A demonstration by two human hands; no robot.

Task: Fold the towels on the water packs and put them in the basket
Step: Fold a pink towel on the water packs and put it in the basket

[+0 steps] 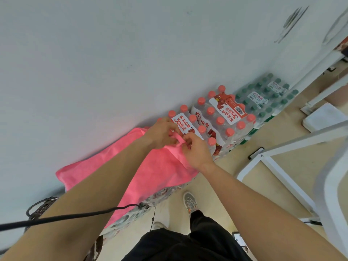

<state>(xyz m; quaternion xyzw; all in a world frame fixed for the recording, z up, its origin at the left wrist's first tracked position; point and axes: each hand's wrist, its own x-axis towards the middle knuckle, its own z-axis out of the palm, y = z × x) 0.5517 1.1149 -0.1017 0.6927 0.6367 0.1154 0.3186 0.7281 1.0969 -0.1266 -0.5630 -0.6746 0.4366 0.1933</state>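
1. towel (pixel 131 176), pink, lies spread over the left end of the red packs (pixel 224 119), its far edge against the wall (pixel 94 72) and its near edge reaching the packs' front edge.
2. we see our left hand (pixel 160 133) at the towel's far right corner, fingers curled, pinching a raised fold of the cloth.
3. our right hand (pixel 196 150) sits just beside it, thumb and fingers curled, pinching the same fold from the near side.
4. between the two hands the fold stands up as a narrow pink strip, clear of the flat cloth.
5. right of the hands the red packs are bare, caps up, in a row along the wall.
6. green packs (pixel 267 98) stand at the row's right end, touching the red ones.
7. a black cable (pixel 75 216) crosses our left forearm and runs to the towel's near edge.
8. on the floor (pixel 226 185) before the packs' front edge we see one shoe (pixel 190 202), with a white frame (pixel 288 183) to its right.
9. a dark woven thing (pixel 37 206) shows by the wall past the towel's left edge; we cannot tell what it is.
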